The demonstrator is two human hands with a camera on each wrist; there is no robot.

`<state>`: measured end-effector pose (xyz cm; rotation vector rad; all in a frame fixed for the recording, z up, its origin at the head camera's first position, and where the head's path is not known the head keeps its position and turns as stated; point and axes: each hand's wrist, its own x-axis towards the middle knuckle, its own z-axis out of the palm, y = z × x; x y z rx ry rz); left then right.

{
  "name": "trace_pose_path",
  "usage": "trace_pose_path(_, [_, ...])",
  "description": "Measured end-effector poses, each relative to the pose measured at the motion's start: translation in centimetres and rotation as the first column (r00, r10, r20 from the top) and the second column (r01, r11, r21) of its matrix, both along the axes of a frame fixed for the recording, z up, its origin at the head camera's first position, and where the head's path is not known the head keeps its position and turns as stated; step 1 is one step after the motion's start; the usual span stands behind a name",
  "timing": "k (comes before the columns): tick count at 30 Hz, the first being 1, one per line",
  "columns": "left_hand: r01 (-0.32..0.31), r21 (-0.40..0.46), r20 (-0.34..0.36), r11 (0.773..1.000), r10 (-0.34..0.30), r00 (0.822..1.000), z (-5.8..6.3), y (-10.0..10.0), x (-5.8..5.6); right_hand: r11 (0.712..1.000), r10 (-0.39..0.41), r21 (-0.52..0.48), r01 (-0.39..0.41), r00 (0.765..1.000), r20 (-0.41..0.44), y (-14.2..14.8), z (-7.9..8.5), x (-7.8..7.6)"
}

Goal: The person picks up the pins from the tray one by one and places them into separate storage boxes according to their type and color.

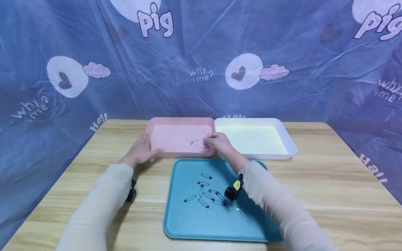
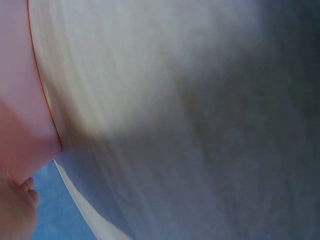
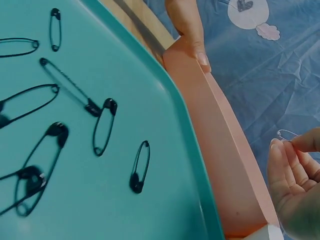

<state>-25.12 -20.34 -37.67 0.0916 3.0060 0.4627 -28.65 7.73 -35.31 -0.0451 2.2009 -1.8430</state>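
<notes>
My right hand [image 1: 218,143] pinches a silver safety pin [image 3: 286,133] between thumb and forefinger, over the right end of the pink tray [image 1: 169,154]. Several silver safety pins [image 1: 192,142] lie on that tray's floor. My left hand [image 1: 140,150] rests at the tray's left front corner with fingers stretched out, its thumb [image 3: 201,57] on the front rim. Black safety pins [image 1: 190,198] are scattered over the teal tray [image 1: 185,223] in front, with a silver one [image 1: 242,214] at their right. In the left wrist view, only part of the left hand [image 2: 17,207] shows.
A white tray [image 1: 289,146] stands against the pink one's right side. Both sit behind the teal tray on a wooden table [image 1: 329,181]. A blue printed cloth [image 1: 194,94] hangs along the table's back edge. My right forearm [image 1: 273,205] crosses the teal tray and hides part of it.
</notes>
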Motion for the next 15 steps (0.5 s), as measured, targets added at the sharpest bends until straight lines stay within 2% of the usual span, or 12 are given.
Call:
trace_pose_path(6, [-0.011,0.013,0.002,1.0,0.011,1.0,-0.1,0.1,0.3,1.0,-0.016,0.013,0.016,1.0,0.009,-1.0,0.0,-0.4])
trace_pose_path(15, [-0.015,0.006,0.0,1.0,0.015,1.0,0.0,0.2,0.4,0.999,0.018,0.047,-0.018,1.0,0.007,-2.0,-0.1,-1.3])
